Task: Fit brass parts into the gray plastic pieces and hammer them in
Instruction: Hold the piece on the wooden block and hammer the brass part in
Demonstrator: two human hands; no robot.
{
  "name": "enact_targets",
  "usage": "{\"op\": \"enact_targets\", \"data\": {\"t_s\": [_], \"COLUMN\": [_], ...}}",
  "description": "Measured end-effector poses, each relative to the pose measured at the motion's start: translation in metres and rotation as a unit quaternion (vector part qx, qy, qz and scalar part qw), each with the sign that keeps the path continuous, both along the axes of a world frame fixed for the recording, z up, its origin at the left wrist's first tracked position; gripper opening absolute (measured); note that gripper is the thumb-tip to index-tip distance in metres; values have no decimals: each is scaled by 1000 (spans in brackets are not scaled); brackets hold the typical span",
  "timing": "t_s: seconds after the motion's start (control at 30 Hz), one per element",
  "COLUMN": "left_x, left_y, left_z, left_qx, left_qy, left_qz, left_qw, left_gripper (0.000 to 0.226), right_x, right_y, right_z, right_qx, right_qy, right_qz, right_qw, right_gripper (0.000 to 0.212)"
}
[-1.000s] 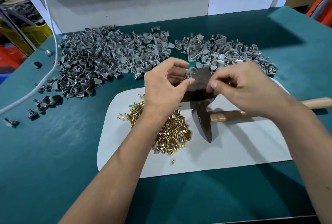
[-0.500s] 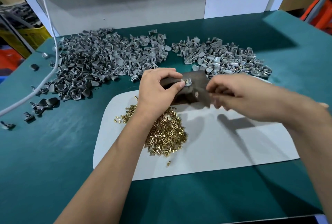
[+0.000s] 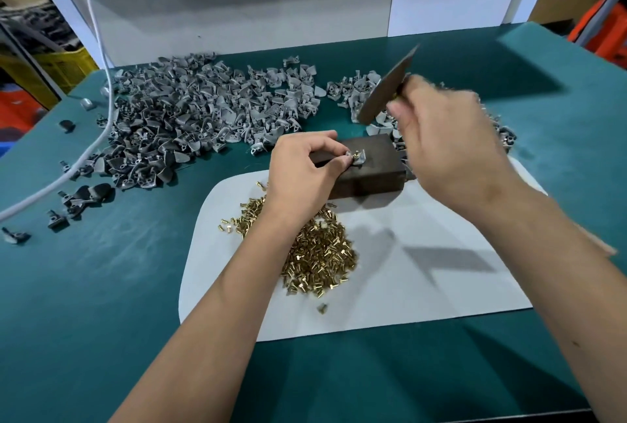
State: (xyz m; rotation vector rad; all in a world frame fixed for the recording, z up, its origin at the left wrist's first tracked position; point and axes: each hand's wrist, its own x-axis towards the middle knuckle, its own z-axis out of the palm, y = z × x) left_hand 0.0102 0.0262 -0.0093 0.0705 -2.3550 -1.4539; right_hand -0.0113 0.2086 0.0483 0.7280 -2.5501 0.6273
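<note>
White cable [image 3: 89, 151] trailing across green table [image 3: 101, 320] (left side), yellow crate [image 3: 64, 66], white mat [image 3: 441, 293]

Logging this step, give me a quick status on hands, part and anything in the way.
Left hand pinches gray piece on dark block, brass part seated. Right hand grips raised hammer. Left fingertips near strike point.

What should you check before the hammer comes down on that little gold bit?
1. Gray plastic piece sits on the dark block: ok.
2. Brass part stands in the piece: ok.
3. Left hand pinches the piece steady: ok.
4. Left fingertips clear of the strike spot: not ok, right beside the brass.
5. Right hand grips the raised hammer: ok.
6. Brass perfectly straight: cannot tell.
</note>
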Motion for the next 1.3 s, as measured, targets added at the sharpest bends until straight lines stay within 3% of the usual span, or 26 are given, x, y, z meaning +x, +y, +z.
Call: {"op": "enact_targets", "data": {"t_s": [0.07, 0.13, 0.27, 0.43, 0.57, 0.7, 0.77, 0.87, 1.0, 1.07, 1.17, 1.3], "left_x": [-1, 0, 1, 0, 0, 0, 1, 0, 0, 1, 1, 1], "left_y": [1, 1, -1, 1, -1, 0, 0, -1, 1, 1, -1, 1], "left_z": [1, 1, 1, 2, 1, 1, 1, 1, 1, 1, 1, 3], "left_qx": [10, 27, 27, 30, 16, 20, 24, 18, 29, 31, 17, 22], "left_qy": [-3, -12, -13, -18, -12, -13, -17, -11, -15, -17, -12, -20], "left_qz": [5, 3, -1, 0, 1, -2, -2, 4, 3, 6, 5, 10], "left_qw": [1000, 1000, 1000, 999, 1000, 1000, 1000, 1000, 999, 999, 1000, 999], "left_gripper": [12, 13, 11, 15, 12, 13, 12, 10, 13, 13, 11, 13], "right_x": [0, -5, -7, -4, -4, 1, -4, 0, 2, -5, -1, 2], "right_y": [-3, 0, 2, -4, -1, -5, -1, -4, -8, -3, -5, -9], "right_z": [-3, 5, 13, 4, 9, -1, 8, 14, 3, 11, 13, 1], "right_qx": [99, 130, 52, 143, 63, 150, 161, 77, 156, 163, 81, 158], "right_qy": [-74, -88, 11, -75, 39, -48, -23, 45, -64, -39, 35, -58], "right_qz": [-14, -22, -40, -19, -42, -28, -32, -56, -34, -40, -58, -42], "right_qw": [992, 987, 998, 987, 996, 987, 986, 994, 985, 985, 994, 985], "right_gripper": [25, 23, 25, 24, 23, 25, 26, 22, 25, 26, 24, 25]}}
